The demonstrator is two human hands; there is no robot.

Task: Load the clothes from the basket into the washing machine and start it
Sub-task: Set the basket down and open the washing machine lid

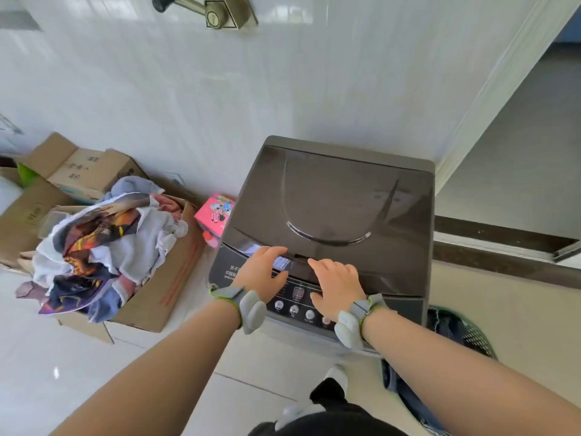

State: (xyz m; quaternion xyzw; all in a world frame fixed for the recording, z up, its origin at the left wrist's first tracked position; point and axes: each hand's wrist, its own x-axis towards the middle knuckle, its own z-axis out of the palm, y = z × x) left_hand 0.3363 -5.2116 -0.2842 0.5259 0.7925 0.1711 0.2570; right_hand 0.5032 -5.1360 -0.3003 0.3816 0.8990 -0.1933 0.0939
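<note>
A grey-brown top-loading washing machine (330, 215) stands against the white tiled wall, its lid (333, 196) down. My left hand (262, 272) and my right hand (336, 286) both rest at the lid's front edge, just above the control panel (297, 305), fingers reaching onto the lid's lip. A heap of mixed clothes (100, 247), white, blue and patterned, fills a cardboard box (163, 287) on the floor to the machine's left. A dark mesh basket (465, 335) holding dark blue clothes sits low on the machine's right.
More cardboard boxes (78, 171) stand behind the clothes box. A pink carton (215, 214) lies between box and machine. A doorway with a dark threshold (503, 247) opens at the right. My feet (330, 391) stand on the white floor tiles.
</note>
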